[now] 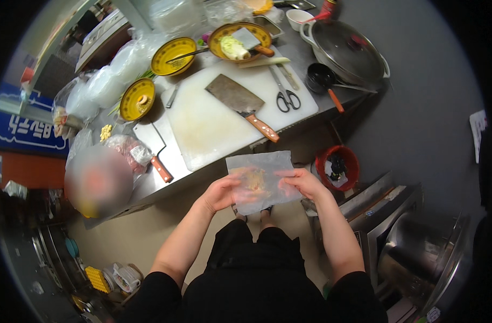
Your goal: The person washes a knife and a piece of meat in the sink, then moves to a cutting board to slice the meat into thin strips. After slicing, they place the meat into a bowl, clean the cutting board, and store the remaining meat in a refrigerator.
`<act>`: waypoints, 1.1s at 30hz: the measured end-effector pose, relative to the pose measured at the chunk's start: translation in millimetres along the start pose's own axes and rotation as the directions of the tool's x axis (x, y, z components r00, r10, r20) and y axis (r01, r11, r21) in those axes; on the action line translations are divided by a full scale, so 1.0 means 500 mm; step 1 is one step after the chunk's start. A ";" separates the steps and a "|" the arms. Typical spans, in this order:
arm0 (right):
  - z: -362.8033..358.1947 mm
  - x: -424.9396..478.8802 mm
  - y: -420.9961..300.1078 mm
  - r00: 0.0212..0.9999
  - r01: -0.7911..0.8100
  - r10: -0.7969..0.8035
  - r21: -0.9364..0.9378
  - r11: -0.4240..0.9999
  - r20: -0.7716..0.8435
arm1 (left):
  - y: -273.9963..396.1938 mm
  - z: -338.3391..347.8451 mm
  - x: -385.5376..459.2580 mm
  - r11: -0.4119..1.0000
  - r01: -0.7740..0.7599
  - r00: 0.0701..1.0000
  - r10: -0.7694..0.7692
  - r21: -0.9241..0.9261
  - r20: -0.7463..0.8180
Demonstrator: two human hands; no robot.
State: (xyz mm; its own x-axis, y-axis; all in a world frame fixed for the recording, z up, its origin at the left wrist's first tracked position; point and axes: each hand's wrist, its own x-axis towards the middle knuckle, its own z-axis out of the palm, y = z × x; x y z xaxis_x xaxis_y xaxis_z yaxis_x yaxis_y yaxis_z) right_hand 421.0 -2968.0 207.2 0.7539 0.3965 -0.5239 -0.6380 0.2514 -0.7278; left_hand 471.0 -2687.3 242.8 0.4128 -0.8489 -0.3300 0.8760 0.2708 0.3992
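A translucent sheet point(260, 177), paper or plastic, is stretched between my hands over the floor, just off the counter's edge. Something yellowish-brown shows blurred through its middle; whether it lies above or beneath I cannot tell. My left hand point(226, 191) grips the sheet's left side, partly behind it. The right side is pinched by my right hand point(302, 182). Beyond them a white cutting board point(205, 133) bears a cleaver point(236, 95) with a wooden handle, black-handled scissors point(285, 95) and a leek stalk point(266, 61).
Another cleaver point(151, 139) lies left of the board, near bagged meat point(127, 151). Yellow bowls point(137, 99) stand behind, one holding cabbage point(233, 48). A lidded pot point(347, 52) and small black pan point(319, 76) are at right. A red bin point(353, 161) stands below the counter.
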 end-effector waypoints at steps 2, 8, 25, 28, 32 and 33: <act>-0.027 -0.004 0.017 0.998 -0.017 0.015 -0.026 1.000 -0.069 | -0.003 -0.008 0.014 1.000 0.011 0.999 -0.011 -0.019 0.041; -0.074 -0.021 0.035 0.991 0.003 0.000 0.017 1.000 -0.136 | -0.009 0.002 0.085 0.987 0.160 0.973 -0.162 -0.022 -0.167; -0.169 -0.001 0.215 0.718 0.223 -0.079 0.120 0.967 -0.691 | -0.222 0.042 0.369 0.861 0.140 0.945 0.031 0.488 -0.325; -0.294 -0.011 0.237 0.482 0.231 -0.125 -0.012 0.973 -0.867 | -0.217 0.067 0.380 0.556 0.195 0.941 0.124 0.808 -0.313; -0.583 -0.074 0.342 0.063 0.091 -0.126 -0.120 0.989 -0.990 | -0.208 0.057 0.352 0.622 0.209 0.964 0.001 0.755 -0.267; -0.633 -0.086 0.343 0.011 0.104 -0.136 -0.134 0.985 -0.991 | -0.203 0.044 0.336 0.673 0.219 0.963 -0.033 0.707 -0.267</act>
State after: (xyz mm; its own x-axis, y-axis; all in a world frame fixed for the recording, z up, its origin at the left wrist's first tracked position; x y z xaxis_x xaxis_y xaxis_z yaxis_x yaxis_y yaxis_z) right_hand 328.8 -3221.7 -35.0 0.2500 -0.9047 -0.3451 -0.5291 0.1708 -0.8312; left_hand 446.1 -2867.1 165.6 0.4356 -0.7054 -0.5592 0.5031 -0.3244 0.8010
